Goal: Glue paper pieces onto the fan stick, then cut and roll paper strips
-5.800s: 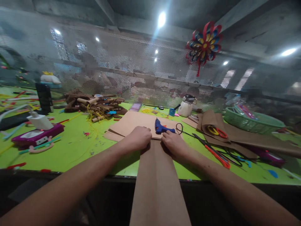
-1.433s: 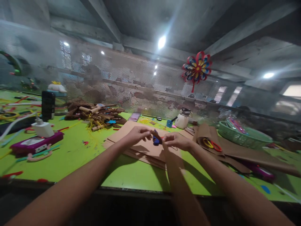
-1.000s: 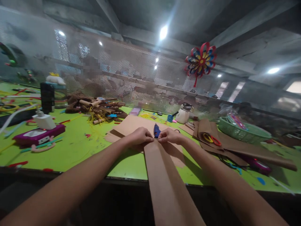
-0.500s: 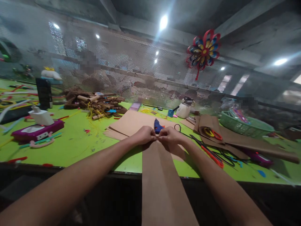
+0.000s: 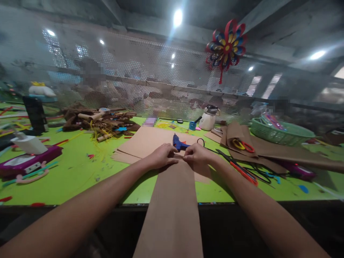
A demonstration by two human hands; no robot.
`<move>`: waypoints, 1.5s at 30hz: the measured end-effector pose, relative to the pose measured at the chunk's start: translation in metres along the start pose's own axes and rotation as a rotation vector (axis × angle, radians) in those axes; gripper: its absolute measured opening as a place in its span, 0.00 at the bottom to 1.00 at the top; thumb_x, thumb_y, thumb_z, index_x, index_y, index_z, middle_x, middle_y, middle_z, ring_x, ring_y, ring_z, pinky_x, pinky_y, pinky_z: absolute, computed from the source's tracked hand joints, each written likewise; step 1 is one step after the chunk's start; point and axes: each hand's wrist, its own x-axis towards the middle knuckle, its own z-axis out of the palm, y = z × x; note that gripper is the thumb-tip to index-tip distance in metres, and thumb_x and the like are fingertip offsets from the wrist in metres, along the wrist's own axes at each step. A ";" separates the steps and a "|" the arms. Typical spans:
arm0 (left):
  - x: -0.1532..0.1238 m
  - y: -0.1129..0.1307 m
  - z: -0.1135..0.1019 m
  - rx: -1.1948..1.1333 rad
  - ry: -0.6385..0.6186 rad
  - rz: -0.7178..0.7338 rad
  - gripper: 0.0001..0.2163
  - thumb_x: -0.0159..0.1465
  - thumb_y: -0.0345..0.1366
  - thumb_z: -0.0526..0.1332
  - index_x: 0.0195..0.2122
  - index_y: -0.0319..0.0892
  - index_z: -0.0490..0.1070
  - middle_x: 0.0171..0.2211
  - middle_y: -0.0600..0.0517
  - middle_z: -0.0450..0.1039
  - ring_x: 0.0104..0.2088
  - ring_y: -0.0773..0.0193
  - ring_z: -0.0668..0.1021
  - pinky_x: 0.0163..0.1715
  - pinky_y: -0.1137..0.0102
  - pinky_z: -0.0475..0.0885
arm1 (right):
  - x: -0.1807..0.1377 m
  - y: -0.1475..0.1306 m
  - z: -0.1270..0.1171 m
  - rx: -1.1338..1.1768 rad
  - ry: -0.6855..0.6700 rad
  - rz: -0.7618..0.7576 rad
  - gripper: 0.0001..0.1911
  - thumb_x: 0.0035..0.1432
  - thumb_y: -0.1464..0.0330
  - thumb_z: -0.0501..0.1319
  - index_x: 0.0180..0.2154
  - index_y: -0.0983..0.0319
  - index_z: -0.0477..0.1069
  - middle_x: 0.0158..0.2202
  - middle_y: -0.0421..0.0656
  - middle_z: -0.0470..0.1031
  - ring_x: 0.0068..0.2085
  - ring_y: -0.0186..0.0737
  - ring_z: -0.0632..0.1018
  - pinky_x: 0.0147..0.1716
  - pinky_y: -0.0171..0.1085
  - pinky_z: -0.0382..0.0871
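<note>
A long strip of brown paper (image 5: 172, 208) runs from the green table (image 5: 75, 175) over its front edge toward me. My left hand (image 5: 160, 156) and my right hand (image 5: 195, 155) sit side by side at the strip's far end, fingers curled and pinching the paper's edge. Just beyond my fingertips lies a blue glue gun (image 5: 177, 144) on a stack of brown paper sheets (image 5: 142, 143).
Orange-handled scissors (image 5: 243, 172) and dark cords lie right of my right hand. More brown paper with yellow and red scissors (image 5: 243, 146) and a green basket (image 5: 279, 132) stand at the right. A pile of paper scraps (image 5: 99, 120), a purple case (image 5: 25, 162) and a white jug (image 5: 208, 120) sit farther off.
Both hands lowered the strip's far end from the air onto the table, and they stay pinched on it. The view has swung slightly.
</note>
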 end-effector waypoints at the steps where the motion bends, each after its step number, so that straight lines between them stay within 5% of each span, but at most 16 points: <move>1: -0.001 0.000 -0.001 -0.018 -0.009 -0.021 0.18 0.54 0.44 0.63 0.42 0.40 0.73 0.36 0.47 0.71 0.38 0.57 0.72 0.36 0.69 0.64 | -0.001 0.000 0.001 0.001 -0.002 0.004 0.10 0.49 0.65 0.60 0.24 0.64 0.76 0.20 0.40 0.72 0.22 0.32 0.67 0.22 0.32 0.56; 5: -0.004 0.001 -0.002 -0.080 -0.023 -0.062 0.09 0.57 0.37 0.61 0.35 0.40 0.75 0.33 0.49 0.73 0.34 0.62 0.73 0.34 0.71 0.65 | -0.004 0.000 0.006 -0.038 0.040 0.012 0.08 0.49 0.68 0.60 0.24 0.65 0.74 0.20 0.40 0.71 0.22 0.32 0.67 0.21 0.32 0.54; 11: -0.003 0.005 -0.003 -0.034 -0.012 0.000 0.08 0.59 0.34 0.59 0.32 0.40 0.77 0.28 0.51 0.75 0.29 0.66 0.73 0.30 0.73 0.64 | -0.008 -0.011 0.004 -0.232 0.038 -0.015 0.06 0.52 0.70 0.60 0.26 0.64 0.74 0.24 0.41 0.74 0.25 0.32 0.69 0.23 0.31 0.54; 17: -0.002 0.001 -0.002 0.019 -0.010 0.078 0.09 0.61 0.34 0.58 0.37 0.42 0.78 0.27 0.51 0.74 0.28 0.67 0.72 0.28 0.74 0.63 | -0.011 -0.027 0.001 -0.400 0.039 -0.216 0.07 0.57 0.69 0.59 0.33 0.62 0.76 0.33 0.44 0.75 0.33 0.36 0.72 0.31 0.32 0.58; 29: 0.001 -0.007 0.000 0.180 0.049 0.257 0.10 0.63 0.35 0.57 0.30 0.41 0.77 0.30 0.49 0.68 0.35 0.63 0.69 0.34 0.70 0.63 | -0.010 -0.024 0.020 -0.558 0.172 -0.269 0.08 0.54 0.76 0.56 0.25 0.66 0.71 0.29 0.44 0.70 0.29 0.34 0.67 0.27 0.33 0.54; 39: 0.000 -0.010 0.005 0.189 0.059 0.263 0.09 0.64 0.35 0.54 0.31 0.40 0.70 0.31 0.50 0.67 0.36 0.63 0.68 0.35 0.70 0.63 | -0.012 -0.016 0.023 -0.773 0.120 -0.457 0.03 0.55 0.74 0.57 0.33 0.67 0.68 0.34 0.49 0.69 0.36 0.41 0.67 0.34 0.37 0.60; 45: -0.003 -0.016 0.002 0.212 0.041 0.219 0.07 0.63 0.33 0.55 0.28 0.40 0.68 0.30 0.51 0.66 0.34 0.64 0.68 0.34 0.71 0.63 | -0.017 -0.024 0.018 -0.869 0.060 -0.439 0.04 0.57 0.76 0.54 0.34 0.67 0.68 0.34 0.50 0.69 0.37 0.42 0.67 0.34 0.38 0.60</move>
